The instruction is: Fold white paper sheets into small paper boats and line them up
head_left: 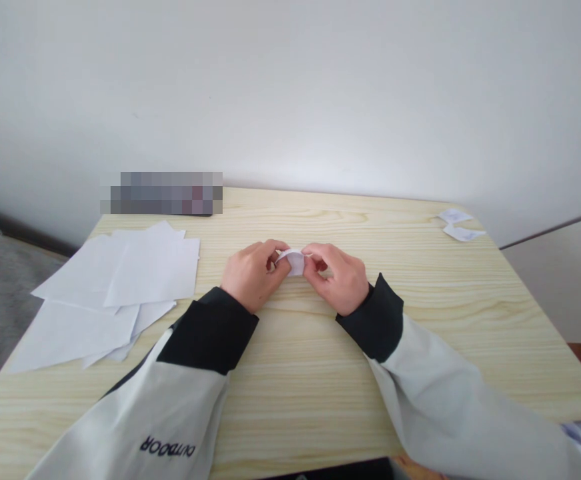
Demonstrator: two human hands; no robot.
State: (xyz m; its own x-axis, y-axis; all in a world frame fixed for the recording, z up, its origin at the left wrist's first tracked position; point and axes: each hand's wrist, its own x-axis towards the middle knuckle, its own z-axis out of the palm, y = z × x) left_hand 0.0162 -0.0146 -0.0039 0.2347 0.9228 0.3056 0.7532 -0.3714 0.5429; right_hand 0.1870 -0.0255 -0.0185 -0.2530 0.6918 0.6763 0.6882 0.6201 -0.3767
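A small folded piece of white paper (pixel 296 262) is held just above the middle of the table, its upper edge bowed. My left hand (pixel 256 272) pinches its left end between thumb and fingers. At the opposite end, my right hand (pixel 337 275) has thumb and forefinger closed on the paper. Both forearms come in from the near side, in pale sleeves with black cuffs. The exact folds of the paper are partly covered by my fingers.
Several loose white sheets (pixel 153 270) overlap on the left of the wooden table (pixel 290 373). Two small folded papers (pixel 463 232) lie near the far right corner. A blurred-out dark object (pixel 165 195) sits at the back left, before the white wall (pixel 320 100).
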